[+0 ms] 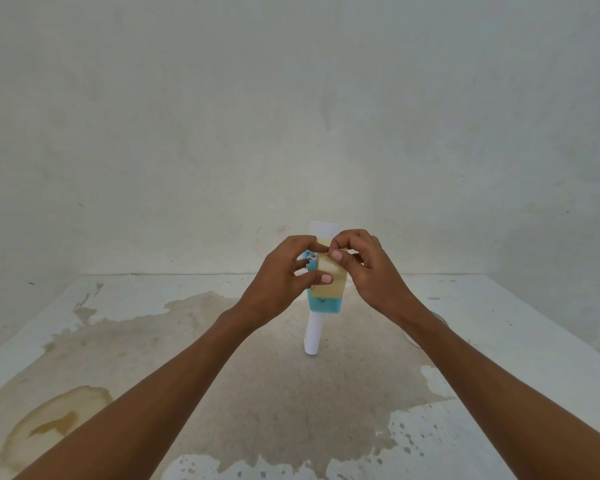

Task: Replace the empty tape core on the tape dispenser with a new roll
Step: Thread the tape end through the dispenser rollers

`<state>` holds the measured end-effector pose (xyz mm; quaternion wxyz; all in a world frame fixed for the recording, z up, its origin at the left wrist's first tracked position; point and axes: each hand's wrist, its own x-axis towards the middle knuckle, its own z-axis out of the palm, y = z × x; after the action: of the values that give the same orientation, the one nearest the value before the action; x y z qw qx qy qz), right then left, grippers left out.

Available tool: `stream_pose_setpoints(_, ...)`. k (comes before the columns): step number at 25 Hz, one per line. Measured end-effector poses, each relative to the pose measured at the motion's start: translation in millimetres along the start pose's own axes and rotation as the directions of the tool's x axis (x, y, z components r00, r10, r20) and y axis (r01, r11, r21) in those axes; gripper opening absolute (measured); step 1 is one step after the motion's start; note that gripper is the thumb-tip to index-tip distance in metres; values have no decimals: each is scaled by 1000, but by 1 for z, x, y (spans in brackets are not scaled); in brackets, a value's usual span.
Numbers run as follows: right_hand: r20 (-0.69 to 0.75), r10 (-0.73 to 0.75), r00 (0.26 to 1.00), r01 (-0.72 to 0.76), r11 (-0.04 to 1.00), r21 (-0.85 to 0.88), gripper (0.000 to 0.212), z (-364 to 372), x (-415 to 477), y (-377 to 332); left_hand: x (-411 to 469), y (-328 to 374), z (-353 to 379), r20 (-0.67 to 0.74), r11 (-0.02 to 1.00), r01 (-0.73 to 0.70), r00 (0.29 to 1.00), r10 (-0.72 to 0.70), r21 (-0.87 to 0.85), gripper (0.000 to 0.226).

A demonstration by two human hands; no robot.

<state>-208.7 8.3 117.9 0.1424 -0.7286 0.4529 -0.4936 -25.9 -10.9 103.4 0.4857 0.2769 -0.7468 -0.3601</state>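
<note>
A blue-and-white tape dispenser (324,304) is held up in the air in front of me, its white handle pointing down. A yellowish tape roll (329,285) sits on it. My left hand (284,275) grips the dispenser and roll from the left, thumb across the roll's face. From the right, my right hand (361,268) pinches at the top edge of the roll with thumb and forefinger. The dispenser's upper part is mostly hidden behind my fingers. A round clear object (411,336), partly hidden behind my right forearm, lies on the table; what it is I cannot tell.
A white table (118,323) with large brown stains spreads below the hands, and a plain pale wall (291,116) rises behind its far edge.
</note>
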Motion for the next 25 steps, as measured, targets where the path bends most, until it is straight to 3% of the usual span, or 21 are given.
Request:
stream_pose_setpoints(9, 0, 53, 999, -53, 992, 111, 9, -5, 4, -4, 6, 3, 5, -26, 997, 17, 1000, -15, 82, 19)
stream_pose_setpoints(12, 44, 59, 997, -65, 985, 162, 29, -12, 3, -3, 8, 7, 4, -83, 997, 45, 996, -39, 68, 8)
stream_pose_setpoints(15, 230, 1, 973, 24, 994, -109, 61, -18, 1, 1, 11, 8, 1, -105, 991, 7, 994, 8, 136, 8)
stream_pose_setpoints(17, 366, 8, 931, 111, 947, -301, 73, -24, 7, 5, 13, 7, 1, -128, 981, -15, 991, 40, 193, 10)
stream_pose_setpoints(19, 431, 33, 902, 154, 908, -390, 80, -29, 15, 6, 16, 5, 1, -183, 959, -16, 981, 70, 285, 13)
stream_pose_setpoints(25, 251, -70, 966, 191, 843, -502, 60, -18, 15, 13, 18, 9, 1, -214, 845, -43, 959, 184, 532, 10)
